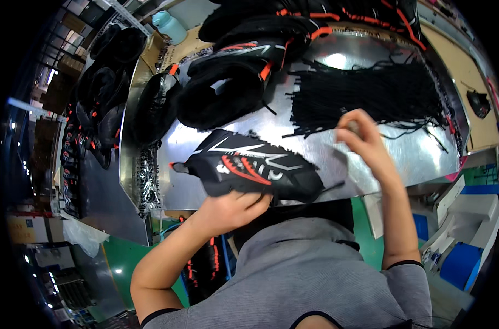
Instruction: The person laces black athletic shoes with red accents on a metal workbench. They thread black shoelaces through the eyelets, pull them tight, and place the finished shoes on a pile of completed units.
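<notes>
A black shoe upper (249, 164) with white lines, red trim and a fuzzy edge lies on its side near the front of the metal table. My left hand (235, 211) grips its near edge, the fingers partly hidden under it. A short black lace end sticks out by its right end. Over the near edge of a pile of black laces (364, 96) is my right hand (363, 137), slightly smeared by motion. Its fingers are curled together around something small and greyish that I cannot make out.
Several fur-lined black shoe uppers (219, 101) with orange tabs are heaped at the back left. More stand on a rack (98, 98) farther left. A light-blue jug (170, 27) sits behind the table (205, 194). A raised metal rim (130, 164) borders its left side.
</notes>
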The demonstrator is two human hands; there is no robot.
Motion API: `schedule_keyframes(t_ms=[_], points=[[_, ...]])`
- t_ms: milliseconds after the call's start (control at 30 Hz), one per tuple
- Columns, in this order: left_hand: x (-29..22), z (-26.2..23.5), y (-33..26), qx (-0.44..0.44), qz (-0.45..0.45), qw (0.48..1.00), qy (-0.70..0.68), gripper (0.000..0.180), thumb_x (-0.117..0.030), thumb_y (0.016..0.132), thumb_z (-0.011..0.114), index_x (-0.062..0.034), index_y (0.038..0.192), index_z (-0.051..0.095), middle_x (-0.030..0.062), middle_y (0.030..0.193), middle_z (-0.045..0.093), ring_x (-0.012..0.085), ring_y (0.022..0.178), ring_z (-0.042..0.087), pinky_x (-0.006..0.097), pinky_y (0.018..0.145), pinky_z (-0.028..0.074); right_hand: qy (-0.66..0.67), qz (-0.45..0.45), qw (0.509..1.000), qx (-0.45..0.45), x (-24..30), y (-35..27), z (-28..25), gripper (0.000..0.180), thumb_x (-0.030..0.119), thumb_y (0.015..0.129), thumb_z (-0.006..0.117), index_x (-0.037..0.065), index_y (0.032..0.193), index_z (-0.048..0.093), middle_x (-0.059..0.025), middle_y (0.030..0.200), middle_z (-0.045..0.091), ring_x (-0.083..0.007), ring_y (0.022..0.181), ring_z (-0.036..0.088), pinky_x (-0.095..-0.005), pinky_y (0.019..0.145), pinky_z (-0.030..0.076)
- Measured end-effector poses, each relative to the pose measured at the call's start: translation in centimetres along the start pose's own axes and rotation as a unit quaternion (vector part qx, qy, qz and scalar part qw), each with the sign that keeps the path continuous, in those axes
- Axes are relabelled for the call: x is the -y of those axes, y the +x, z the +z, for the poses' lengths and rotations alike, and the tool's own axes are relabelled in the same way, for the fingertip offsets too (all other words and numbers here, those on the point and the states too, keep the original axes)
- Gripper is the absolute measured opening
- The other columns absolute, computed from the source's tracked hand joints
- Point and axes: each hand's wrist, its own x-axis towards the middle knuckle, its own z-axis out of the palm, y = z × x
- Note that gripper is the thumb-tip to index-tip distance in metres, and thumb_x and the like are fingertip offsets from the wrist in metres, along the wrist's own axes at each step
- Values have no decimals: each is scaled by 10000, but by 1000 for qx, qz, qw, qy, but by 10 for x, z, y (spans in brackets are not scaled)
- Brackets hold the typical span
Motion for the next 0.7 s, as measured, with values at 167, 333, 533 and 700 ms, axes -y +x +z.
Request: schedule_keyframes(t_ms=[167,333,533,700], points=[[23,5,20,-27,-113,982,-148,233,-75,854,613,-80,1075,686,57,904,648,246,841,663,368,740,538,-7,38,997,60,-6,24,53,355,185,851,820,74,998,517,24,866,521,-72,806,476,-232,730,413],[45,4,31,155,-385,796,-440,273,-206,963,685,-30,1171,706,113,1117,725,218,1060,661,324,943,483,1,-1,1000,-23,-29,15,79,419,152,806,853,73,1003,492,33,830,477,-61,748,424,-217,669,379],[58,29,48,165,-442,702,-533,182,-139,863,714,0,971,758,80,936,741,175,888,659,316,832,502,-63,16,997,-34,-42,4,94,503,250,808,866,48,1068,486,-35,907,566,-121,819,539,-251,740,474],[63,28,46,-51,-475,786,-394,115,-138,798,746,-57,874,778,113,807,742,249,757,704,373,713,529,28,204,978,36,-29,4,92,442,296,886,813,63,1099,504,-26,863,607,-80,726,566,-233,623,471]])
